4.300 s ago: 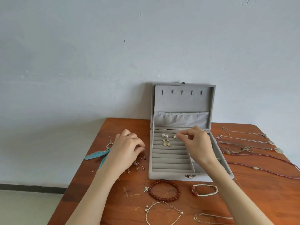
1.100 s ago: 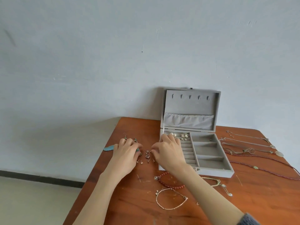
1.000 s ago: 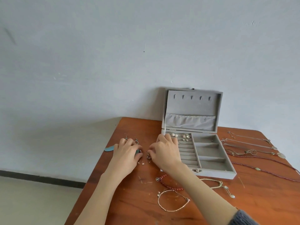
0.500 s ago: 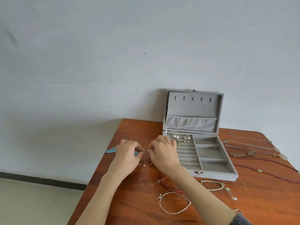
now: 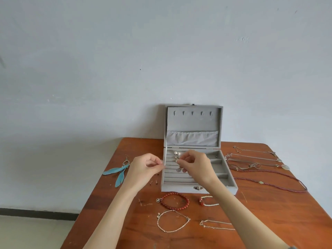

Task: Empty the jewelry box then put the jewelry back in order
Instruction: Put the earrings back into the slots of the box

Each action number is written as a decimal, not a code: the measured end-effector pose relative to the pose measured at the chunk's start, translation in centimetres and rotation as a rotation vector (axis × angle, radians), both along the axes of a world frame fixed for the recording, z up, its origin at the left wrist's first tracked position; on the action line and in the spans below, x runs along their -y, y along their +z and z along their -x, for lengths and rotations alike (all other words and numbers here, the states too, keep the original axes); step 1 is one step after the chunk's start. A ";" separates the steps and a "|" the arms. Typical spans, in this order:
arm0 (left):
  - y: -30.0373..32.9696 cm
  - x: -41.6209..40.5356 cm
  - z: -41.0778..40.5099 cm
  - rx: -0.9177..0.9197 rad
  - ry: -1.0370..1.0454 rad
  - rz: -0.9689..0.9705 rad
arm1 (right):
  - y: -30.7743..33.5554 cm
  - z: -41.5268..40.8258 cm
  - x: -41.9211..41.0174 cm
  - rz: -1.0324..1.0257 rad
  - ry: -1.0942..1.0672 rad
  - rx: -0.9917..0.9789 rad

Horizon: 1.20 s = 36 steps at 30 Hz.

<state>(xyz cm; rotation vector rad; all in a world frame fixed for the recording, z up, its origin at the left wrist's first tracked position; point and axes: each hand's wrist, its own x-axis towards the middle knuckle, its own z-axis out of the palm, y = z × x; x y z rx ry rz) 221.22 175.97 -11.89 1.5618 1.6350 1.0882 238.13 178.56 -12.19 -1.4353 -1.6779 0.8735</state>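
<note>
Grey velvet jewelry box [image 5: 224, 184] sits open at the back-middle of the wooden table [image 5: 115, 209], lid upright w/ a row of hooks and a gathered pocket. Ring-roll slots on the left side of the tray, a few pearl studs [image 5: 177, 153] in the back row, open compartments on the right.

Right hand [image 5: 196, 165] is over the ring rolls, thumb + index pinching a small dangly earring [image 5: 179, 169] that hangs down just above the rolls. Left hand [image 5: 144, 168] is right at the box's left edge, fingers curled, thumb and fingertips pinched together on something tiny; can't tell what tbh.

Other stuff on the table:
- blue feather earrings [image 5: 116, 172] far left
- couple of small stud earrings [image 5: 153, 182] near the left wrist
- red bead bracelet [image 5: 175, 201] in front of the box, pearl bracelet [image 5: 209, 201] beside it, partly under the right forearm
- two thin chain bracelets [image 5: 173, 221] closer to the front edge
- several necklaces [image 5: 258, 161] laid out to the right of the box, incl a dark red beaded one
</note>
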 end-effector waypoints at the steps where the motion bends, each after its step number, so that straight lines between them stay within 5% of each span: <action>1: -0.1 -0.1 -0.5 -0.016 -0.015 0.000 | -0.1 -0.6 0.0 0.025 -0.004 -0.030; 10: -0.6 -2.1 -5.0 -0.195 -0.036 -0.089 | -1.3 -3.9 -0.4 0.080 -0.082 -0.203; 20: -2.1 -5.6 -5.9 -0.186 -0.128 -0.137 | -1.3 -5.0 -2.9 0.210 0.017 -0.366; 28: -2.2 -6.0 -4.8 -0.094 -0.113 -0.117 | -0.4 -4.9 -3.1 0.153 0.088 -0.211; 36: -2.4 -6.1 -4.7 -0.088 -0.021 -0.127 | -0.6 -3.9 -3.5 0.171 0.115 0.207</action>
